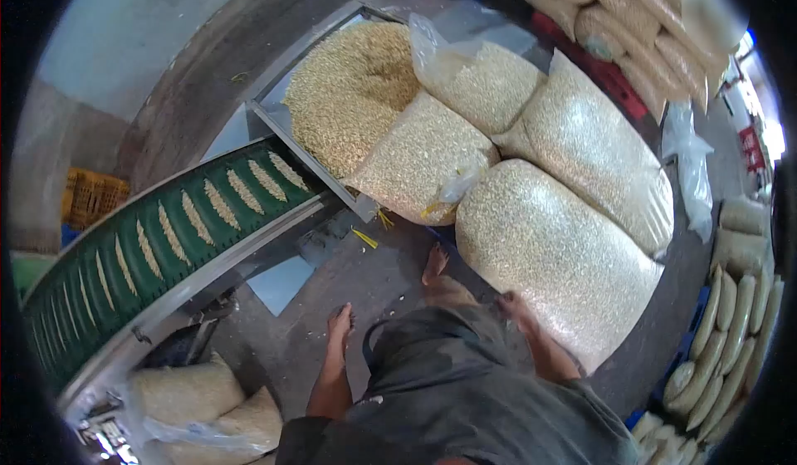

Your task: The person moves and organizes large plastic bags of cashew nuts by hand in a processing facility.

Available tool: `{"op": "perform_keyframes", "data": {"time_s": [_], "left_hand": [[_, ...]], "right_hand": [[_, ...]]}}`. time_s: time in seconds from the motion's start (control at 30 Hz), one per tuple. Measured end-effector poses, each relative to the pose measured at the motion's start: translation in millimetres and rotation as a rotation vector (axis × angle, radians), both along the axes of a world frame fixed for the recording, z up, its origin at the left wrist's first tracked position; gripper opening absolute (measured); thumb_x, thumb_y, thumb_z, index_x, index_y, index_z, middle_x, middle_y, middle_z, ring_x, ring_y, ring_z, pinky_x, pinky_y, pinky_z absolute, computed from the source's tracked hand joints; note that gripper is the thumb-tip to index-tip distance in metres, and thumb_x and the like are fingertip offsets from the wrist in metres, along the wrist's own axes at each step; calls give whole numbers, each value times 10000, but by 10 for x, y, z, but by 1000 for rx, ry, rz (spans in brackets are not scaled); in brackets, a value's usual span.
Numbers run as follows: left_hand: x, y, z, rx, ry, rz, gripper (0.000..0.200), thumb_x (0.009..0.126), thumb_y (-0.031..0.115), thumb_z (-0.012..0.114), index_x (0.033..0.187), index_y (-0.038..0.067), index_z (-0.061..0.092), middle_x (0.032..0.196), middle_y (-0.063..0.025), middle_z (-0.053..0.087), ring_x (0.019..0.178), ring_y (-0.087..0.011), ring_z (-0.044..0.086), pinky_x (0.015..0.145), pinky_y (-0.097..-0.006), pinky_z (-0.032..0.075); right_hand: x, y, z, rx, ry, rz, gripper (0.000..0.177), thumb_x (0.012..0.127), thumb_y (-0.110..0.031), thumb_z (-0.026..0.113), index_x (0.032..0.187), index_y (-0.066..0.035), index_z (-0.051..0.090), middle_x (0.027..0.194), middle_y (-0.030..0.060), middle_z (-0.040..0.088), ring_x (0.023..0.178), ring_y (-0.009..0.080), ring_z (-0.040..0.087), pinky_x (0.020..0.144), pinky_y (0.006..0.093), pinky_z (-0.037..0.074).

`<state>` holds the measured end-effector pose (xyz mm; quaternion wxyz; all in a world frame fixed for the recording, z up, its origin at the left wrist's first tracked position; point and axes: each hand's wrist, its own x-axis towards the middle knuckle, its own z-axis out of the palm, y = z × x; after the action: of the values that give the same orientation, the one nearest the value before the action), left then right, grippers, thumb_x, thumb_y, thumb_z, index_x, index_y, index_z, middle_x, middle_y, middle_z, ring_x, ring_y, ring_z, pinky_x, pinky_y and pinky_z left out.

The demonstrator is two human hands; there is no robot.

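My left hand (339,322) hangs low over the floor, loosely open, with nothing in it. Beside a large clear plastic bag of pale grain-like pieces (564,249), my right hand (515,305) has its fingers loosely apart and overlaps the bag's near edge in this view. Three more filled bags crowd against that one: a front-left bag (427,158), a back bag (490,87) and a far-right bag (589,137). Behind the front-left bag, a metal-edged hopper (286,137) holds a heap of loose yellowish pieces (353,91).
A green ribbed conveyor (178,208) carries rows of pieces down the left. Filled sacks (187,390) stand at lower left; stacked sacks line the back (614,17) and right (730,324). Yellow strips (364,238) and a pale sheet (282,284) lie on the floor. An orange crate (93,198) stands far left.
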<state>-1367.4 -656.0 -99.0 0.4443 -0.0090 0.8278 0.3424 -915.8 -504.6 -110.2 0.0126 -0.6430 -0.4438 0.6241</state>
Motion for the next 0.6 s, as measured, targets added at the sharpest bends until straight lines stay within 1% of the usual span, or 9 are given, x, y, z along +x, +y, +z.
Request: {"op": "perform_keyframes", "data": {"time_s": [0.03,0.1,0.17,0.23,0.3,0.33,0.43,0.53,0.6], "left_hand": [[-9,147,70,-24,2,-25,339,872,379,626,924,45,640,736,-46,600,630,-144,559,545,-316,460],[-70,582,183,-123,-50,-248,335,872,365,637,898,31,636,739,-39,602,614,-143,556,540,-307,452],[-220,942,286,-159,-53,-309,316,876,350,641,874,33,629,725,-33,596,599,-135,548,528,-296,438],[-312,1323,422,-187,-67,-349,301,880,334,644,850,36,622,712,-26,590,584,-127,539,516,-286,425],[-427,1725,496,-85,-32,-294,286,887,319,644,795,52,602,675,-14,572,565,-109,516,502,-272,396],[-471,1896,427,-99,-48,-304,286,887,319,644,795,52,602,675,-14,572,565,-109,516,502,-272,396],[-578,2291,68,-14,-134,-348,292,890,333,637,774,72,581,660,-6,555,545,-92,487,496,-259,376],[-615,2771,-429,-86,-198,-544,302,888,341,631,853,42,609,723,-39,598,605,-131,540,558,-291,431],[-512,2905,-789,-30,-168,-904,328,884,341,626,964,23,625,811,-79,636,717,-183,593,659,-330,474]], "right_hand": [[-14,191,-307,40,75,-17,438,878,-357,632,1048,44,593,849,63,630,713,137,564,621,290,469],[-273,626,-273,247,53,10,444,870,-353,630,1056,49,596,876,90,641,752,153,572,647,307,475],[-698,1122,349,170,-35,63,464,858,-365,630,1071,45,593,898,143,657,806,212,612,698,352,491],[-821,1381,98,312,-51,193,483,832,-381,652,1096,19,585,951,192,648,904,295,628,785,401,489],[-990,1648,133,349,-176,324,508,816,-396,662,1116,5,577,995,196,634,952,322,612,815,418,483],[-1076,1787,141,402,-287,462,535,801,-412,673,1136,-8,569,1040,200,621,1001,349,597,845,435,476],[-1295,2117,29,487,-438,513,584,781,-449,682,1169,-32,555,1108,191,592,1051,351,566,869,442,465],[-1435,2433,-149,437,-435,424,580,810,-451,657,1195,-33,539,1149,201,581,1081,360,556,888,449,458],[-1514,2548,-92,274,-324,252,569,852,-451,613,1197,-7,525,1130,219,600,1043,358,589,882,436,465]]}}
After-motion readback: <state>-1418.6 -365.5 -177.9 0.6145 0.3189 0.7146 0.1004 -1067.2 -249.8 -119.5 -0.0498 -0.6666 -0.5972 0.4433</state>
